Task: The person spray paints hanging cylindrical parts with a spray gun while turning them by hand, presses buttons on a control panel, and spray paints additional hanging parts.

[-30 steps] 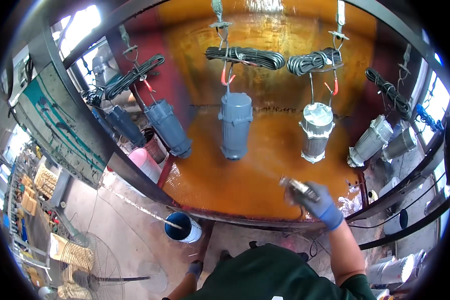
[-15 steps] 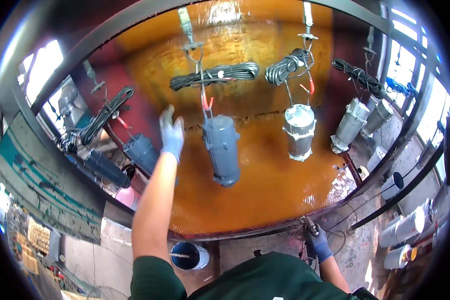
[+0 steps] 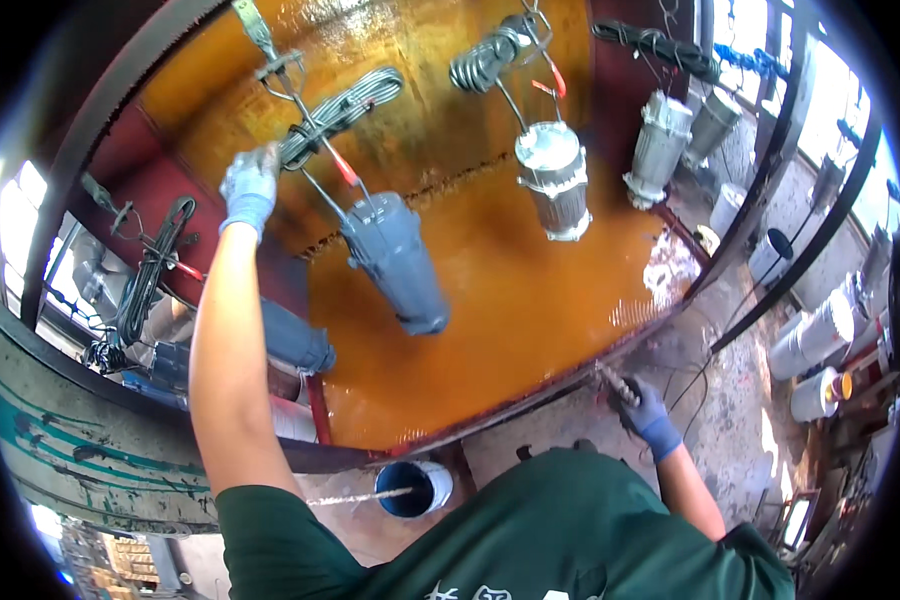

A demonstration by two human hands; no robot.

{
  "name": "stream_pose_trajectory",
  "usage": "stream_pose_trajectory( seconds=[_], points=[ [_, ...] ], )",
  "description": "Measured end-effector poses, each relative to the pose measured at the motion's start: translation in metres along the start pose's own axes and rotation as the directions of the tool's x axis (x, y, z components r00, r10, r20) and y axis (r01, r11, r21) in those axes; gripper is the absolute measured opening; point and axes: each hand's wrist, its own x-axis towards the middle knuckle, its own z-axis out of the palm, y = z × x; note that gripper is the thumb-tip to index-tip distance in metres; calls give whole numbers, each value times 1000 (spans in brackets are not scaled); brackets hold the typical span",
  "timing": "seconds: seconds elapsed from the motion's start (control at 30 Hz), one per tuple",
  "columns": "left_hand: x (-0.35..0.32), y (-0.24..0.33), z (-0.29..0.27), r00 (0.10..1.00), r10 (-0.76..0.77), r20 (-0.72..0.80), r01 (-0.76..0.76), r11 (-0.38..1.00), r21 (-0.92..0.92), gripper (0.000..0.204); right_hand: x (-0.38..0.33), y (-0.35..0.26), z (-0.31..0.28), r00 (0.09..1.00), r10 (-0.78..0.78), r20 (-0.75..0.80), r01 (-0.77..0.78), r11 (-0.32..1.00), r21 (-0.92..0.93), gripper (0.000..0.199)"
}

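Holding the gloved left hand (image 3: 250, 188) to the upper left of a hanging blue-grey cylinder (image 3: 398, 265), just beside the coiled cable (image 3: 355, 103) above it; cannot tell whether closed on anything there. Gripping an apparent spray gun (image 3: 618, 385) in the right hand (image 3: 650, 418), well to the cylinder's lower right, with an orange booth (image 3: 500, 330) behind the cylinder and a silver canister (image 3: 553, 185) to its right. Judging by the cylinder's bulk, likely heavy and stiff, prone to swing, possibly slick with wet coating; best taken by the metal hanger (image 3: 279, 66) above.
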Motion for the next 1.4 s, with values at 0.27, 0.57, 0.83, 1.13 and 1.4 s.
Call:
stream_pose_trajectory(
  seconds=[0.27, 0.57, 0.83, 1.13, 1.4],
  points=[
    [-73, -10, -50, 975, 127, -180, -185, 916, -355, 38, 65, -26, 16, 951, 133, -280, -3, 906, 423, 26],
    [-105, 33, -84, 962, 157, -225, -235, 894, -382, 40, 78, -69, 33, 984, -36, 174, -45, 898, 438, 27],
    [-114, 76, -93, 973, 138, -184, -190, 933, -305, 41, 87, -100, 17, 978, -95, 185, 94, 995, 12, 25],
    [-118, 92, -98, 955, 163, -248, -240, 917, -318, 42, 69, -178, -36, 933, -269, 238, 303, 945, -120, 15],
    [-140, 87, -115, 964, -59, -259, -204, 460, -864, 45, 72, -283, -53, 776, -555, 301, 562, 824, 71, 16]
  ],
)
